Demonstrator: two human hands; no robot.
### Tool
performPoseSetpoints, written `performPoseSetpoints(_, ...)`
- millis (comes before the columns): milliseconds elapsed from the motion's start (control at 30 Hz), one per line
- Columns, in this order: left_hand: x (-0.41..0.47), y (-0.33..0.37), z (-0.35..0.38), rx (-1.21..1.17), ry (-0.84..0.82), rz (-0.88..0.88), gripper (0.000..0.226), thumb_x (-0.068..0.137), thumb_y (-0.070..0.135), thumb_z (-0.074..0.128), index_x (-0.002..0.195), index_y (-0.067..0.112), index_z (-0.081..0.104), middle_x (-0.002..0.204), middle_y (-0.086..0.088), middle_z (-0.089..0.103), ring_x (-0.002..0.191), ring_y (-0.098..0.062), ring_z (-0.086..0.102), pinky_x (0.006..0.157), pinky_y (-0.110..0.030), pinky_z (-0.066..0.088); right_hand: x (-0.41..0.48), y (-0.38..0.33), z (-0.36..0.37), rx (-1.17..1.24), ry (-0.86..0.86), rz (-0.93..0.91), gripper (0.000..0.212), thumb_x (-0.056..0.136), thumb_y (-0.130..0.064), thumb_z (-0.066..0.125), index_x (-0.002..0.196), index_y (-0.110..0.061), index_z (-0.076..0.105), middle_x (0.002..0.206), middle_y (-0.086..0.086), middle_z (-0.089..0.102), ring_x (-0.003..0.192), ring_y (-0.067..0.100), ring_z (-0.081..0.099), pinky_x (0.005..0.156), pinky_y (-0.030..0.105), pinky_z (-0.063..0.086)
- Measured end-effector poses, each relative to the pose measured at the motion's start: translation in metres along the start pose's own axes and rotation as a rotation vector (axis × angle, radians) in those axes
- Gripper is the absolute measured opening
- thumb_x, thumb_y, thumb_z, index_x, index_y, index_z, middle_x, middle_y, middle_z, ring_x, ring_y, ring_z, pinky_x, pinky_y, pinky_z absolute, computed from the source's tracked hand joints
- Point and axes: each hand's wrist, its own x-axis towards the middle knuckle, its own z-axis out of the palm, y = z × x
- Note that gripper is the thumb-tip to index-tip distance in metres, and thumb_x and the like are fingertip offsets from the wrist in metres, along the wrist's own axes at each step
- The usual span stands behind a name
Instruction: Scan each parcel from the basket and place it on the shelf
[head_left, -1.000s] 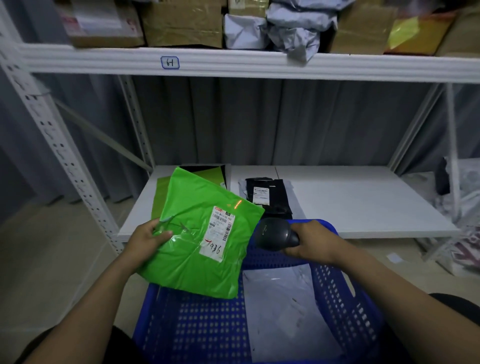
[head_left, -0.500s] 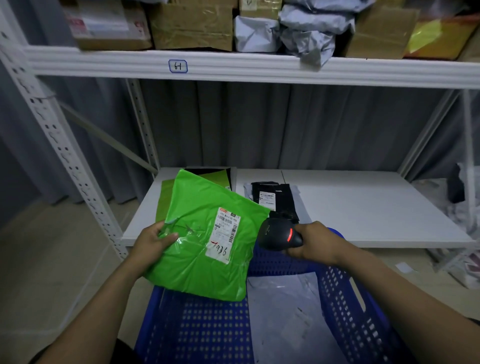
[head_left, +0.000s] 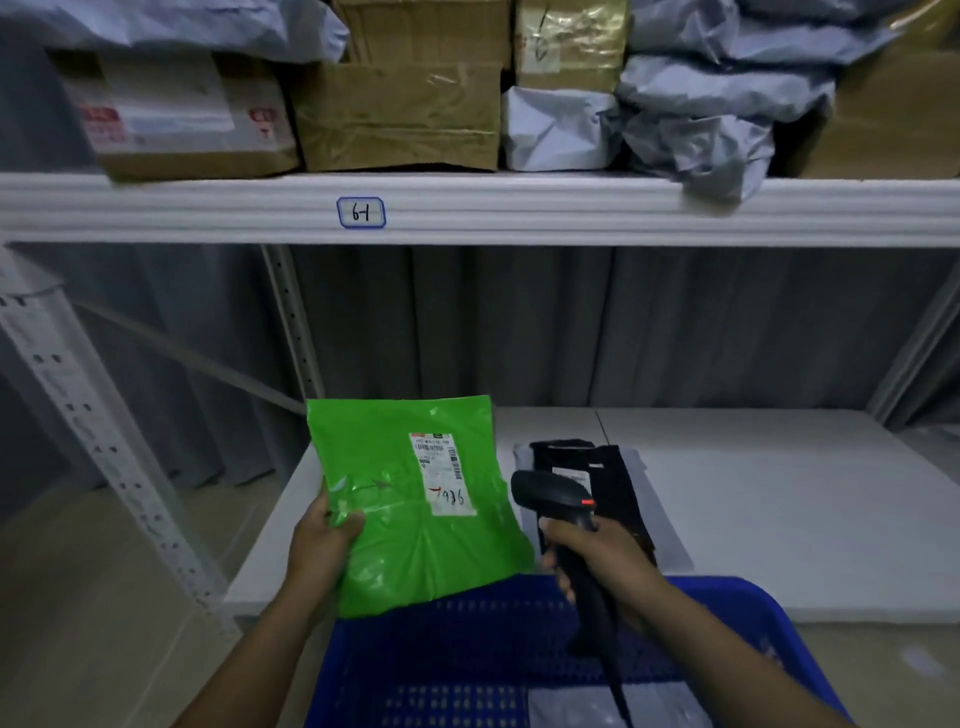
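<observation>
a grey curtain (head_left: 623, 322) fills the back of the frame behind a white rack. its upper shelf (head_left: 571, 208) runs across the top of the frame, packed with brown boxes (head_left: 400, 119) and crumpled grey bags (head_left: 696, 119); one bag hangs over the shelf's front edge at upper right. the lower shelf (head_left: 779, 509) spans the middle and right of the frame. a blue basket (head_left: 467, 639) sits at bottom centre, just in front of the lower shelf, with a grey parcel (head_left: 571, 706) lying inside at the bottom edge.

the green parcel (head_left: 415, 530) is held up at centre left, above the basket's far rim and in front of the lower shelf, its face turned to the camera. a black parcel (head_left: 618, 467) lies flat on the lower shelf just right of it. the black scanner (head_left: 556, 499) stands between the two, head up and beside the green parcel's right edge.

the hands are apart. the left hand (head_left: 324, 540) pinches the green parcel's left edge, thumb on the front. the right hand (head_left: 602, 561) is wrapped around the scanner's handle.

a white label (head_left: 441, 473) on the green parcel bears red handwriting. a small tag (head_left: 361, 212) reading "6-1" sits on the upper shelf's edge.
</observation>
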Motion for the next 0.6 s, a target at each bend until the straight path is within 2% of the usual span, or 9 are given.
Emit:
performPoseSetpoints(67, 0.029, -0.004, 0.012, 0.015, -0.007, 0.005, 0.038, 0.091, 0.0, 0.058, 0.125, 0.017, 0.057, 0.103, -0.007, 0.066, 0.089, -0.026, 0.064, 0.084, -0.044, 0.053, 0.028, 0.002, 0.007, 0.036, -0.008, 0.02, 0.022, 0.09, -0.017, 0.066, 0.09, 0.003, 0.06, 0.065, 0.018, 0.064, 0.042, 0.021, 0.052, 0.043, 0.026, 0.044)
performPoseSetpoints(167, 0.073, -0.014, 0.03, 0.049, -0.006, 0.037, 0.035, 0.09, -0.001, 0.06, 0.12, 0.017, 0.057, 0.104, -0.008, 0.065, 0.087, -0.024, 0.063, 0.078, -0.036, 0.051, 0.069, 0.009, 0.014, 0.061, -0.009, 0.047, 0.021, 0.09, -0.017, 0.067, 0.091, 0.003, 0.059, 0.066, 0.019, 0.063, 0.043, 0.022, 0.051, 0.042, 0.026, 0.043)
performPoseSetpoints(233, 0.102, -0.027, 0.038, 0.08, 0.015, 0.03, 0.036, 0.088, -0.001, 0.063, 0.121, 0.012, 0.058, 0.108, -0.013, 0.066, 0.092, -0.029, 0.065, 0.08, -0.038, 0.053, 0.09, 0.015, 0.015, 0.041, -0.014, 0.067, 0.022, 0.089, -0.018, 0.068, 0.09, 0.002, 0.059, 0.068, 0.02, 0.064, 0.044, 0.023, 0.051, 0.043, 0.027, 0.043)
performPoseSetpoints(367, 0.143, -0.053, 0.047, 0.297, 0.081, 0.023, 0.045, 0.088, 0.001, 0.065, 0.131, 0.0, 0.052, 0.117, -0.021, 0.063, 0.1, -0.03, 0.06, 0.081, -0.031, 0.043, 0.119, 0.03, 0.012, -0.022, -0.034, 0.103, 0.021, 0.088, -0.02, 0.07, 0.086, -0.001, 0.061, 0.068, 0.018, 0.065, 0.047, 0.023, 0.052, 0.045, 0.028, 0.043)
performPoseSetpoints(433, 0.16, -0.065, 0.049, 0.437, 0.089, 0.044, 0.062, 0.085, 0.004, 0.069, 0.141, 0.001, 0.043, 0.127, -0.022, 0.058, 0.113, -0.037, 0.056, 0.088, -0.034, 0.042, 0.129, 0.035, 0.006, -0.044, -0.027, 0.117, 0.022, 0.087, -0.021, 0.07, 0.085, -0.001, 0.062, 0.068, 0.017, 0.065, 0.046, 0.022, 0.052, 0.045, 0.028, 0.044)
performPoseSetpoints(500, 0.175, -0.079, 0.05, 0.596, 0.025, 0.057, 0.08, 0.08, 0.01, 0.076, 0.147, 0.006, 0.033, 0.137, -0.023, 0.05, 0.122, -0.039, 0.049, 0.098, -0.038, 0.04, 0.135, 0.038, 0.002, -0.047, -0.013, 0.136, 0.021, 0.088, -0.021, 0.069, 0.086, -0.002, 0.061, 0.068, 0.016, 0.065, 0.046, 0.021, 0.052, 0.045, 0.027, 0.044)
performPoseSetpoints(600, 0.183, -0.105, 0.051, 0.941, -0.147, 0.073, 0.084, 0.078, 0.026, 0.078, 0.149, 0.018, 0.034, 0.153, -0.024, 0.024, 0.138, -0.04, 0.029, 0.112, -0.042, 0.032, 0.139, 0.039, -0.001, -0.038, -0.002, 0.146, 0.022, 0.089, -0.022, 0.068, 0.087, -0.002, 0.06, 0.067, 0.014, 0.064, 0.045, 0.02, 0.052, 0.046, 0.026, 0.044)
